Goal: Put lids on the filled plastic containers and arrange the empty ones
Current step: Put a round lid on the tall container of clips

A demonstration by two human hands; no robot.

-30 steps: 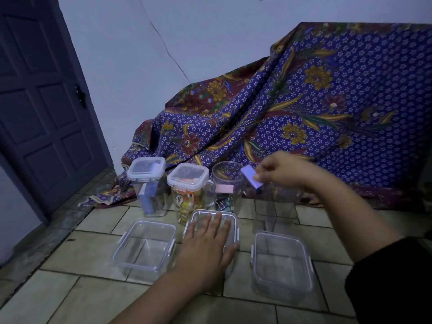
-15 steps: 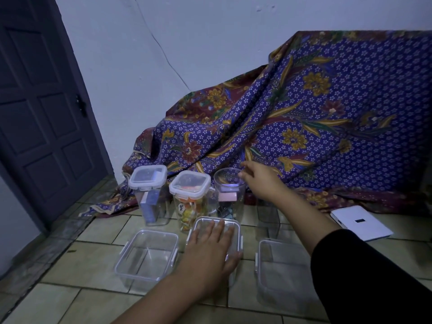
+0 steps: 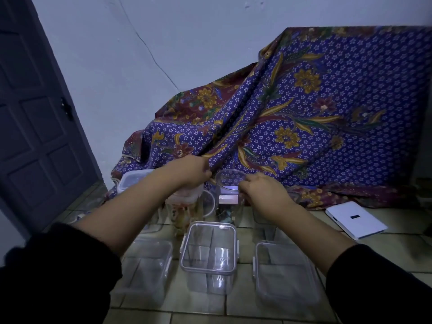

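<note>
At the far row, your right hand [image 3: 261, 192] fingers pinch the open jar [image 3: 230, 183] rim; your left hand [image 3: 195, 170] fingers curl beside it, grip unclear.

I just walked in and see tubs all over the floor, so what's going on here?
A person is sorting clear plastic containers on a tiled floor. Both hands reach to the back row: the right hand is at the rim of a tall open jar with small items inside, and the left hand is just beside it, above a filled container. Another tall tub at the back left already wears its lid. Three empty rectangular tubs, the middle one nearest the jar, sit in front. A white flat box lies to the right.
</note>
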